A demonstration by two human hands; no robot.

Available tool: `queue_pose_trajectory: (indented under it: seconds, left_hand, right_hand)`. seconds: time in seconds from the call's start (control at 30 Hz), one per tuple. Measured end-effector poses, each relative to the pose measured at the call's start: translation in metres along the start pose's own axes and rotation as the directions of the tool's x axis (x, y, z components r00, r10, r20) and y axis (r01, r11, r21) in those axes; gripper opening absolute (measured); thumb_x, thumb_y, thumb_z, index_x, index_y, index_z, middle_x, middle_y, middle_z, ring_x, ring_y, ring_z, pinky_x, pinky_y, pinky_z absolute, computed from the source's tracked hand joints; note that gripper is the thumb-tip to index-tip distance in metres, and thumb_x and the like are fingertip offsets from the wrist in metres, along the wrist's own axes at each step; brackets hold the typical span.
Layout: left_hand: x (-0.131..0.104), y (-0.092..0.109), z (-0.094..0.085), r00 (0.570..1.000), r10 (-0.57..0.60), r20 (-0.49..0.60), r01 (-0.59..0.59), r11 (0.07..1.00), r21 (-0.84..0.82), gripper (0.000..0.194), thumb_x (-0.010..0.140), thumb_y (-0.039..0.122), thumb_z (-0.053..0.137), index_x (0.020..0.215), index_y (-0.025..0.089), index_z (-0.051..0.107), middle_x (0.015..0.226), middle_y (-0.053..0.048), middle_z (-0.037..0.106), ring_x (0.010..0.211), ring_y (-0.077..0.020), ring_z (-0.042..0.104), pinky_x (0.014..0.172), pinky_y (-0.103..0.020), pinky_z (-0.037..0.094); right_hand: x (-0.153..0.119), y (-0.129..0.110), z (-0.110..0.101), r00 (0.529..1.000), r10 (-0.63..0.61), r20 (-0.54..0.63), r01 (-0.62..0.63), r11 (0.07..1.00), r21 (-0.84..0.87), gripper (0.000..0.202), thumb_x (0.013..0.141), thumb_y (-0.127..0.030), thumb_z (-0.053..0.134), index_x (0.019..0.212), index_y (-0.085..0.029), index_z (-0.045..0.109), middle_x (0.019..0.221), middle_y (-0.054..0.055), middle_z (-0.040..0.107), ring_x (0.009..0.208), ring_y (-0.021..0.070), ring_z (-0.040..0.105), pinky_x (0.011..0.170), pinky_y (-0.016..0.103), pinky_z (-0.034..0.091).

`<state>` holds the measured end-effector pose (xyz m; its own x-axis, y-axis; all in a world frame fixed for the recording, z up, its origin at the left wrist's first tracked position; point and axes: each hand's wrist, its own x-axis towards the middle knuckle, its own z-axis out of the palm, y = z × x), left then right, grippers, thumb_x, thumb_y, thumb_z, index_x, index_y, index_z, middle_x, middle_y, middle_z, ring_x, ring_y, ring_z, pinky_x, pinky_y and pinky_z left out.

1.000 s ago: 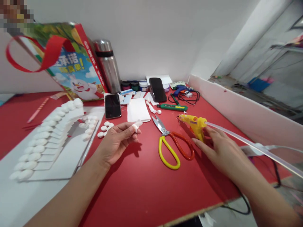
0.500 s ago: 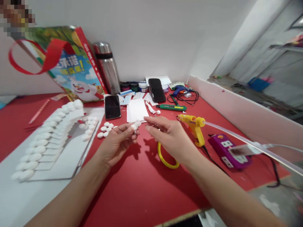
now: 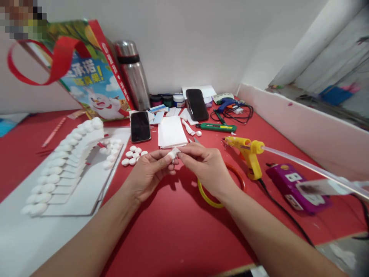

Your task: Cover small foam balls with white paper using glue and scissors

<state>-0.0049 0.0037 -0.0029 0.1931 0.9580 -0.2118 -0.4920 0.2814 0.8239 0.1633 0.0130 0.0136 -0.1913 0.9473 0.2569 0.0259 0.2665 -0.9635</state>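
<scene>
My left hand (image 3: 154, 165) is closed in a pinch on a small white soft-looking piece (image 3: 173, 152), whose material I cannot make out. My right hand (image 3: 206, 163) pinches the other end of this piece, its thumb and forefinger meeting the left fingertips. Under the right hand lie scissors with yellow and red handles (image 3: 211, 203), partly hidden. Several small white rounded pads (image 3: 132, 155) rest on the red table just beyond the left hand. A stack of white paper (image 3: 172, 131) lies behind both hands.
At left, a white stepped model (image 3: 66, 169) edged with white pads stands on a board. To the right are a yellow glue gun (image 3: 245, 152) and purple box (image 3: 296, 188). Behind lie two phones (image 3: 140, 127), a green cutter (image 3: 217, 127), a steel flask (image 3: 134, 77) and a bag (image 3: 95, 84).
My right hand has closed from loosely spread fingers into a pinch on the white piece and come against my left hand. The view has shifted slightly.
</scene>
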Motion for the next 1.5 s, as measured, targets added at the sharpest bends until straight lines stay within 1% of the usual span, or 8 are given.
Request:
queue_pose_trajectory:
  seconds: [0.13,0.27,0.57,0.77,1.03,1.17,1.27,1.5]
  left_hand:
    - [0.000,-0.002,0.000,1.000,0.006,-0.012,-0.006,1.000,0.006,0.019,0.072,0.021,0.090,0.083,0.009,0.080,0.075,-0.005,0.074,0.060,-0.0061,0.064,0.059,-0.013,0.057]
    - [0.000,-0.004,-0.001,1.000,0.021,-0.022,-0.021,1.000,0.014,0.018,0.072,0.020,0.089,0.082,0.009,0.080,0.073,-0.004,0.073,0.060,-0.0061,0.065,0.058,-0.013,0.057]
    - [0.002,-0.007,-0.003,1.000,0.025,-0.018,-0.025,1.000,0.005,0.015,0.075,0.021,0.087,0.081,0.010,0.079,0.073,-0.003,0.073,0.061,-0.0057,0.065,0.059,-0.012,0.056]
    - [0.002,-0.006,-0.003,0.999,0.027,-0.038,-0.028,0.999,-0.024,0.018,0.073,0.021,0.089,0.082,0.010,0.079,0.069,-0.003,0.071,0.059,-0.0064,0.065,0.057,-0.012,0.055]
    - [0.000,-0.002,-0.001,0.997,0.027,-0.070,-0.028,1.000,-0.012,0.020,0.069,0.021,0.091,0.079,0.009,0.078,0.069,-0.003,0.071,0.058,-0.0071,0.064,0.058,-0.015,0.056]
    - [0.001,-0.002,0.000,0.996,0.038,-0.086,-0.039,0.999,-0.007,0.021,0.068,0.021,0.092,0.077,0.009,0.077,0.067,-0.003,0.071,0.057,-0.0074,0.064,0.058,-0.016,0.056]
    - [0.001,-0.003,-0.001,0.995,0.055,-0.077,-0.056,0.998,-0.005,0.020,0.069,0.021,0.091,0.075,0.009,0.077,0.068,-0.003,0.071,0.057,-0.0071,0.064,0.059,-0.015,0.056]
    - [0.000,-0.003,-0.002,0.996,0.072,-0.059,-0.070,0.997,0.030,0.021,0.069,0.022,0.091,0.076,0.011,0.076,0.071,-0.003,0.073,0.058,-0.0071,0.064,0.060,-0.016,0.055]
  right_hand:
    - [-0.001,0.005,0.003,0.997,-0.070,-0.033,0.069,0.997,-0.022,0.020,0.084,-0.012,0.068,0.089,-0.023,0.083,0.090,0.003,0.077,0.082,0.0142,0.071,0.077,0.027,0.058]
    - [-0.002,0.012,0.004,0.988,-0.147,-0.051,0.142,0.986,-0.090,0.022,0.085,-0.011,0.068,0.090,-0.025,0.083,0.089,0.002,0.077,0.080,0.0138,0.070,0.076,0.028,0.056]
    - [-0.005,0.013,0.003,0.982,-0.189,-0.024,0.184,0.973,-0.140,0.024,0.088,-0.011,0.066,0.096,-0.025,0.083,0.091,0.002,0.075,0.079,0.0126,0.068,0.077,0.028,0.055]
    - [-0.007,0.013,0.004,0.975,-0.221,0.015,0.219,0.954,-0.207,0.027,0.091,-0.012,0.062,0.106,-0.024,0.081,0.095,0.004,0.073,0.084,0.0133,0.067,0.081,0.031,0.057]
    - [-0.006,0.018,0.003,0.910,-0.406,0.083,0.411,0.859,-0.306,0.030,0.094,-0.011,0.056,0.113,-0.021,0.077,0.096,0.006,0.069,0.089,0.0146,0.067,0.079,0.029,0.057]
    - [-0.007,0.020,0.003,0.884,-0.454,0.108,0.462,0.818,-0.343,0.030,0.095,-0.011,0.054,0.116,-0.017,0.075,0.096,0.008,0.067,0.089,0.0161,0.066,0.077,0.030,0.057]
    - [-0.008,0.021,0.002,0.863,-0.484,0.145,0.499,0.771,-0.396,0.031,0.097,-0.012,0.052,0.120,-0.018,0.072,0.099,0.009,0.066,0.091,0.0164,0.066,0.077,0.030,0.057]
    - [-0.009,0.021,0.000,0.834,-0.512,0.207,0.543,0.694,-0.473,0.032,0.097,-0.012,0.051,0.124,-0.015,0.069,0.106,0.012,0.066,0.101,0.0203,0.066,0.087,0.035,0.059]
